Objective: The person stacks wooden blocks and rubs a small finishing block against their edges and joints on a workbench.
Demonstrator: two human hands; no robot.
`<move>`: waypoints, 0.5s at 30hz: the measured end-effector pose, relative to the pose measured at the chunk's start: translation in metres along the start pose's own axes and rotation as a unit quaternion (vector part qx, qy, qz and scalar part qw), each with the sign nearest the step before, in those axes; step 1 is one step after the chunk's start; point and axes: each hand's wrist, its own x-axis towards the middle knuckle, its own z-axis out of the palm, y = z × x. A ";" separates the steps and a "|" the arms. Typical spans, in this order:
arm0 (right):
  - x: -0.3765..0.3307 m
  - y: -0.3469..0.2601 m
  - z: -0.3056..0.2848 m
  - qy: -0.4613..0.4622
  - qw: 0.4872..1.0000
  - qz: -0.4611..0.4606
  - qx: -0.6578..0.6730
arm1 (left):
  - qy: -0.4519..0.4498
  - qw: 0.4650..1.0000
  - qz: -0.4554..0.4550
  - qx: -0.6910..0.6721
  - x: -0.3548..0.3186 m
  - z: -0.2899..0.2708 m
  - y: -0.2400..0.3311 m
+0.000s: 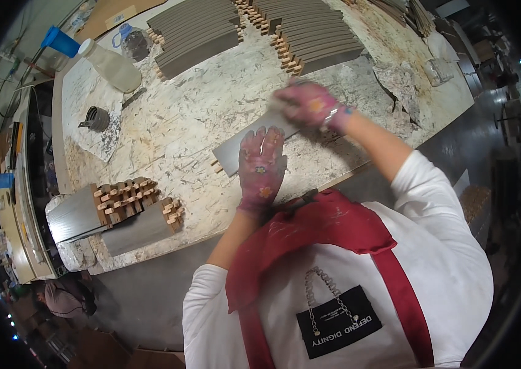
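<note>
A flat grey board (228,151) lies slantwise on the worktable, with small wooden dowels (217,166) sticking out at its left end. My left hand (262,165), in a pink flowered glove, rests flat on the board's middle, fingers stretched forward. Over the board's far right end is my right hand (311,104), gloved alike. Motion smears its fingers, so whether it holds anything is unclear. Beyond the hands, grey boards with dowelled ends stand packed in a left row (196,37) and a right row (316,34).
More dowelled boards (140,229) are stacked at the table's left front corner. A whitish bottle (111,66), a clear jug (134,43), a blue container (60,42) and a dark ribbed object (95,119) stand at the left. A clear jar (437,72) is at the far right of the stained worktable (174,129).
</note>
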 end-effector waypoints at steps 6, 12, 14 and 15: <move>-0.023 0.053 -0.030 0.111 0.986 -0.024 -0.121 | -0.025 0.996 0.000 -0.088 0.012 -0.011 0.008; 0.006 -0.056 0.010 0.022 0.938 -0.346 -0.024 | -0.062 0.988 -0.033 -0.135 0.027 0.020 0.024; 0.013 -0.095 0.025 -0.068 0.902 -0.424 -0.038 | -0.058 0.992 -0.054 -0.098 -0.007 0.067 0.022; 0.015 -0.106 0.031 -0.106 0.891 -0.437 -0.061 | -0.120 0.990 0.000 -0.071 -0.017 0.082 0.016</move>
